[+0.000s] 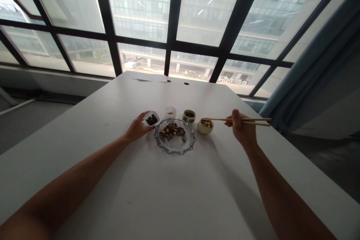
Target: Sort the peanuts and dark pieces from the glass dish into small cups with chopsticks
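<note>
My left hand (137,128) is wrapped round a small white cup (147,123) with dark brown pieces in it, tilted slightly, at the left rim of a clear glass plate (174,147). A pile of mixed dark and pale pieces (172,130) lies on that plate. In my right hand (242,129) is a pair of wooden chopsticks (255,120), held level and pointing left. Their tips are at a cream-coloured cup (205,129) with pale nut-like pieces inside. Whether the tips pinch a piece is too small to tell.
Behind the plate stand a translucent white cup (170,112) and a cream cup with black lettering (188,117). Papers (143,77) lie at the far end of the white table (157,195). Beyond are large windows, with a blue curtain (303,71) at right.
</note>
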Available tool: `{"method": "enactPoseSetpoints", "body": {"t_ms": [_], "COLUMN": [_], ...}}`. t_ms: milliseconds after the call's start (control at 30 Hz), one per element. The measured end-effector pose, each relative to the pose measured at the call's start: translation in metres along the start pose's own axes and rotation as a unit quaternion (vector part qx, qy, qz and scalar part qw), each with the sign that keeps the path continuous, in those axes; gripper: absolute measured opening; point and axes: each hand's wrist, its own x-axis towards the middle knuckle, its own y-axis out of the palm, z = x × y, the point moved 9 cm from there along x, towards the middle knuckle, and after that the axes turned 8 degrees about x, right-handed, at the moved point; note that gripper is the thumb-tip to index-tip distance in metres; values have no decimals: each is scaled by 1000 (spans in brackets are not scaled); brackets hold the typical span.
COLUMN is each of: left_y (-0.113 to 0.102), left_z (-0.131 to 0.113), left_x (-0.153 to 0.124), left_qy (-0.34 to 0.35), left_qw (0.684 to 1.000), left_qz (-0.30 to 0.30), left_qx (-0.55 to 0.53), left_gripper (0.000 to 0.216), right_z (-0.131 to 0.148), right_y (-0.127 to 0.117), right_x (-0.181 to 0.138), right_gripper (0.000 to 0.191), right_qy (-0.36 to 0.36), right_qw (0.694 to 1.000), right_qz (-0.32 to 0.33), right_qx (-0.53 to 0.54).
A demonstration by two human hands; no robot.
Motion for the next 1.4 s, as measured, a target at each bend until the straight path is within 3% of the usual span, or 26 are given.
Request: {"method": "enactPoseSetpoints", "body": {"t_ms": [133, 300, 433, 567, 733, 1100, 1200, 1300, 1400], "left_y": [-1, 0, 1, 1, 1, 0, 0, 0, 0], "left_z": [-1, -3, -3, -3, -3, -5, -5, -6, -7], "left_x": [0, 0, 0, 0, 0, 0, 0, 0, 0], "left_qy": [0, -3, -4, -8, -10, -5, -6, -3, 0], "left_qw": [1000, 1000, 1000, 1000, 1000, 1000, 1000, 1000, 1000], "left_qz": [4, 7, 7, 8, 7, 4, 7, 9, 10], "left_qx": [1, -11, -16, -20, -18, -9, -5, -2, 3], "left_gripper": [74, 74, 73, 74, 73, 71, 71, 71, 71], "right_z": [24, 31, 32, 34, 37, 43, 31, 3, -31], "right_y": [10, 70, 94, 98, 82, 99, 94, 83, 79], "right_x": [-12, -48, -70, -77, -70, -85, -79, -66, -59], "right_gripper": [65, 61, 57, 50, 49, 42, 45, 48, 53], "right_qy": [-20, 27, -40, -111, -109, -189, -135, -1, 133], "right_qw": [998, 966, 951, 952, 970, 939, 957, 978, 955], "right_qz": [16, 251, 305, 284, 218, 285, 255, 171, 93], "right_qx": [52, 57, 36, 14, 19, -17, 12, 118, 248]}}
